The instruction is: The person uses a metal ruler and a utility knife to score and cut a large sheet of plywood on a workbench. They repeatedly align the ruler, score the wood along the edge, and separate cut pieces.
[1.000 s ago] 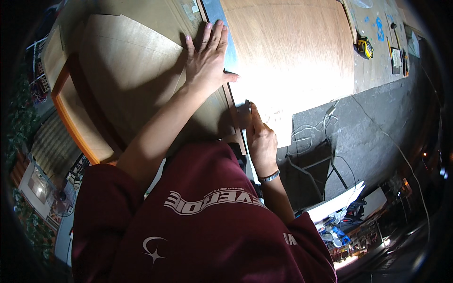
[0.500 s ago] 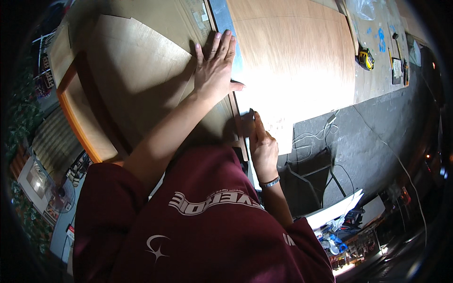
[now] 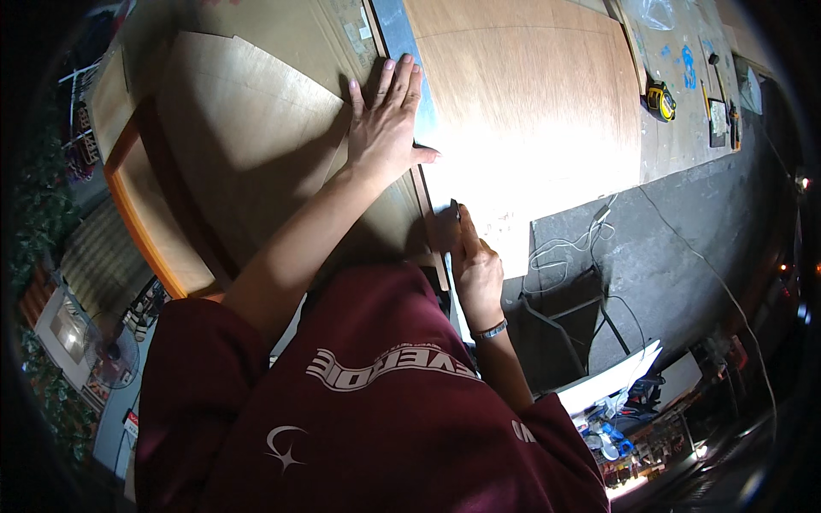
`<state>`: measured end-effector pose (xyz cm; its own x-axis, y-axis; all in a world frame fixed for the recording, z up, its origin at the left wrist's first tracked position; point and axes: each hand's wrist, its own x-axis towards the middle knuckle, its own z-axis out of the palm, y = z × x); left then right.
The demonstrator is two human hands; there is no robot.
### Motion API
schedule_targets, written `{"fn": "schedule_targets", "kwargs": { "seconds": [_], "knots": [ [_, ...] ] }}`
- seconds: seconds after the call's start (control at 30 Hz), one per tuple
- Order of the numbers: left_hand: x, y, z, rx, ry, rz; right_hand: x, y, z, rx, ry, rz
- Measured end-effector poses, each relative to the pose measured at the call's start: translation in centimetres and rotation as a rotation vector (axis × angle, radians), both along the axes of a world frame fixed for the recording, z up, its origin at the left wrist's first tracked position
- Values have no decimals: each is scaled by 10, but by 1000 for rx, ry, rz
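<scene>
My left hand (image 3: 383, 128) lies with fingers spread, pressing on a long blue-grey metal straightedge (image 3: 394, 30) along the left side of a pale plywood sheet (image 3: 522, 85). Below it, my right hand (image 3: 477, 265) is closed on a small dark cutter (image 3: 454, 208), index finger extended along it, at the straightedge's lower stretch. Strong light washes out the sheet there, so the blade's contact with it cannot be made out.
More boards (image 3: 222, 94) and an orange-edged curved wooden piece (image 3: 124, 192) lie left. A yellow tape measure (image 3: 660, 101) and small tools (image 3: 718, 124) lie on the bench at right. Cables (image 3: 573, 248) and dark metal legs (image 3: 556, 321) show over the concrete floor below; a fan (image 3: 111, 350) stands lower left.
Since a second ago the whole view, hands included, has shifted slightly downward in the picture. Relative to the board, both hands look about the same.
</scene>
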<state>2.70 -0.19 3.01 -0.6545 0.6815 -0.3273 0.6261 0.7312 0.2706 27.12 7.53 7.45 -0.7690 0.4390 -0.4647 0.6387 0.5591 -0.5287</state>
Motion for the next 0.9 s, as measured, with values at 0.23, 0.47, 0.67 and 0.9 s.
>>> {"fn": "schedule_targets", "kwargs": {
  "seconds": [0.23, 0.47, 0.67, 0.9],
  "knots": [
    [-6, 0, 2, -8, 10, -19, -2, 15, 10, -87, 184, -163],
    [-8, -6, 1, 47, 7, -58, 71, -36, -14, 106, -98, -187],
    [-46, -23, -6, 702, -195, 352, 80, -32, -25, 87, 44, -117],
    [-121, 42, -14, 715, 78, 367, 102, 40, 65, 237, 323, -332]
  ]
}}
